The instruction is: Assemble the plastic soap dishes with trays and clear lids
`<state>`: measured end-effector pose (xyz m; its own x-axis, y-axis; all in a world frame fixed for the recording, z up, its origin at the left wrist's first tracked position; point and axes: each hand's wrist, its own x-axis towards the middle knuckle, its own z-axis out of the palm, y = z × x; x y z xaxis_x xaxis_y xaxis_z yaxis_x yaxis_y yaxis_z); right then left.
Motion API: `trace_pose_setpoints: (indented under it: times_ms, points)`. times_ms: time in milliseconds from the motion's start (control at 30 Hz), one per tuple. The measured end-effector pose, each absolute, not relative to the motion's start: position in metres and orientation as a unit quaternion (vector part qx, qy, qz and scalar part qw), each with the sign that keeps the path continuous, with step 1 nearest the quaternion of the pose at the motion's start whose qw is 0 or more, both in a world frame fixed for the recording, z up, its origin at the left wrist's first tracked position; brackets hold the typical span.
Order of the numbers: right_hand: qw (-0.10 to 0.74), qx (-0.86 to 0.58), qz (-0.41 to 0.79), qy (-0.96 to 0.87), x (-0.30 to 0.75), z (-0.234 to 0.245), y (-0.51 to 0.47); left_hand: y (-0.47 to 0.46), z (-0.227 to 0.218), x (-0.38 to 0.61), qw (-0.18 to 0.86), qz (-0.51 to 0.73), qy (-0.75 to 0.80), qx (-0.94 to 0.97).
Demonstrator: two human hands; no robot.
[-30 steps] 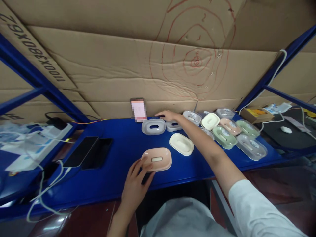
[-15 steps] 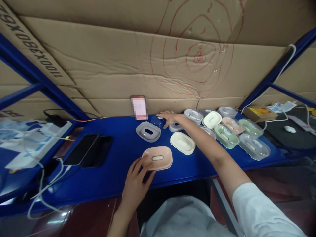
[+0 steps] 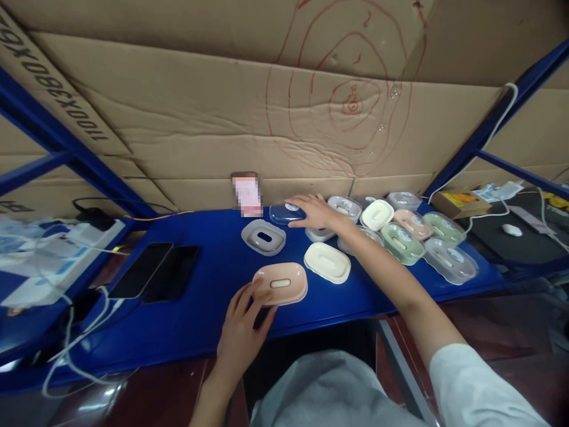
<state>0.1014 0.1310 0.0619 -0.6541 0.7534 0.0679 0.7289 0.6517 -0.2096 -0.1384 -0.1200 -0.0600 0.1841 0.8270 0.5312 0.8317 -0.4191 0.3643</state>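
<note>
My left hand (image 3: 242, 329) rests at the near edge of the blue shelf (image 3: 213, 296), fingers spread and touching the left end of a pink oval soap dish (image 3: 280, 283). My right hand (image 3: 315, 212) reaches to the back of the shelf and grips a clear lid (image 3: 284, 213), lifted slightly above the surface. A grey dish with an oval slot (image 3: 263, 236) lies just left of it. A cream dish (image 3: 327, 262) sits right of the pink one. Another grey piece (image 3: 319, 233) lies under my right wrist.
Several more soap dishes in cream, pink, green, grey and clear (image 3: 404, 228) crowd the right of the shelf. Two dark phones (image 3: 155, 273) lie at left with white cables (image 3: 75, 338). A cardboard wall (image 3: 267, 118) backs the shelf. A small box (image 3: 457, 201) sits at far right.
My right hand has let the grey slotted dish stay at left and has picked up the clear lid from the back. My left hand stays on the pink dish.
</note>
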Motion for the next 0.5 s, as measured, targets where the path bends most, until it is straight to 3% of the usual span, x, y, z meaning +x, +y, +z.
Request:
trace_pose_setpoints:
  times_ms: [100,267,500]
  points:
    - [0.131,-0.363,0.055,-0.921,0.112,0.058,0.068,-0.123,-0.060,-0.136,-0.017,-0.360,-0.564,-0.743]
    - [0.139,-0.308,0.097,-0.936,0.112,0.014,-0.026,-0.124,-0.057,-0.135,-0.072,-0.377,-0.591,-0.709]
    - [0.198,-0.272,0.069,-0.939,0.112,-0.019,-0.057,-0.120,-0.056,-0.139,-0.089,-0.328,-0.553,-0.761]
